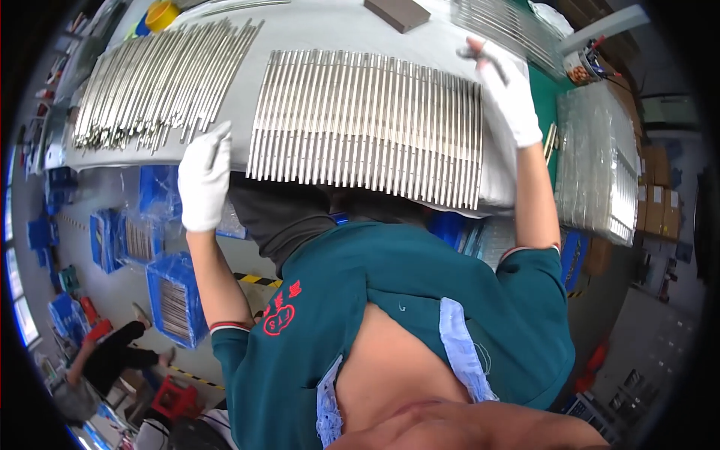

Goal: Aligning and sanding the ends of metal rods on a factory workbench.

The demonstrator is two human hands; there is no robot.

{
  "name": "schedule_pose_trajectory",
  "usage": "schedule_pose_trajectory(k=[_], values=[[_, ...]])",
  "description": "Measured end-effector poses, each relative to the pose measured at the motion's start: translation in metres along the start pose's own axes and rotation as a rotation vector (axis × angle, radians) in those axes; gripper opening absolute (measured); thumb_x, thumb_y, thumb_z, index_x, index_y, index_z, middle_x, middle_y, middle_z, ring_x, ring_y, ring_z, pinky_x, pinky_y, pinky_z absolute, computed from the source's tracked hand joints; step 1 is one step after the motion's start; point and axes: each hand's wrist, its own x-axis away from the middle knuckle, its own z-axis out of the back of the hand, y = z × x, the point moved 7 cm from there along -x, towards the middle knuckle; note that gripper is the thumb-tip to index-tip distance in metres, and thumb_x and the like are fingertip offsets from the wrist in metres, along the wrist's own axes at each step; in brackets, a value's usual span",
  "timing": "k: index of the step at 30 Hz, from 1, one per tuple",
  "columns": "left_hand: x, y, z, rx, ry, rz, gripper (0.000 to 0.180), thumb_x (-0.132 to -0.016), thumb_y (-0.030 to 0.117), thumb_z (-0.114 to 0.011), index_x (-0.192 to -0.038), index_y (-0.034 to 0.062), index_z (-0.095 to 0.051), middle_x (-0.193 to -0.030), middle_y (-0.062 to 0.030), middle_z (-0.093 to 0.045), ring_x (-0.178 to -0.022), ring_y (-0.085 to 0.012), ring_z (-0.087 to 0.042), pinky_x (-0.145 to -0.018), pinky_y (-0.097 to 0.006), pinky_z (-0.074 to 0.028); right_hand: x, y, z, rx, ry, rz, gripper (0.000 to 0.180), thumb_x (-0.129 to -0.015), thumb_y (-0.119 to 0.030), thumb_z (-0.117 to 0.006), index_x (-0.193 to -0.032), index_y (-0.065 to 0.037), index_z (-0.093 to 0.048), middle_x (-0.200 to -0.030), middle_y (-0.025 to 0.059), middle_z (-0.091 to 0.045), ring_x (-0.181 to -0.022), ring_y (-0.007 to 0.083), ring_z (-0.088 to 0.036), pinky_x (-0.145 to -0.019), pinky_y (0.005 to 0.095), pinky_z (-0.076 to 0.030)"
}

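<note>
A neat row of slim silver metal rods (367,112) lies side by side on the white-covered table (251,82) in front of me. My left hand (204,184), in a white glove, is at the near table edge between this row and a looser pile of rods (169,82) on the left. Its fingers point away from me, stretched out, with a grey streak along them; no rod shows in them. Beyond the row's right end, my gloved right hand (508,97) is raised with bent fingers and one bare fingertip. Something small and dark grey shows at its fingers, too unclear to name.
A brown block (397,13) lies at the far edge, with plastic-wrapped rods (510,30) at the far right. A wrapped stack (598,157) stands right of the table. Blue crates (177,300) sit on the floor at left; another person (112,360) is behind them.
</note>
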Motion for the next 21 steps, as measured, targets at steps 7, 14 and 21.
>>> schedule_pose_trajectory(k=[7, 14, 21], values=[[-0.03, -0.011, -0.044, -0.266, -0.106, -0.194, 0.016, -0.086, 0.018, -0.063, -0.101, 0.0153, -0.069, -0.088, -0.0062, -0.062, -0.083, -0.0268, -0.061, -0.072, -0.037, -0.05, 0.066, -0.012, -0.014, 0.75, -0.445, 0.303, 0.069, -0.076, -0.031, -0.07, -0.137, -0.007, -0.049, -0.139, 0.0168, -0.047, -0.133, 0.0361, -0.039, -0.114, 0.0458, -0.028], [-0.04, -0.021, -0.059, -0.116, -0.079, -0.171, 0.012, -0.084, 0.018, -0.064, -0.094, 0.0126, -0.068, -0.087, -0.0051, -0.061, -0.081, -0.0256, -0.062, -0.07, -0.036, -0.051, 0.064, -0.009, -0.049, 0.774, -0.599, 0.335, 0.066, -0.081, -0.036, -0.063, -0.138, -0.007, -0.046, -0.146, 0.0211, -0.037, -0.137, 0.0395, -0.031, -0.116, 0.0474, -0.021], [-0.039, -0.019, -0.058, -0.076, -0.06, -0.164, 0.014, -0.086, 0.021, -0.061, -0.095, 0.0137, -0.068, -0.088, -0.0032, -0.061, -0.082, -0.023, -0.062, -0.072, -0.034, -0.051, 0.024, -0.042, -0.131, 0.73, -0.664, 0.539, 0.068, -0.085, -0.042, -0.06, -0.14, -0.006, -0.043, -0.146, 0.0214, -0.038, -0.138, 0.0369, -0.032, -0.117, 0.0466, -0.02]])
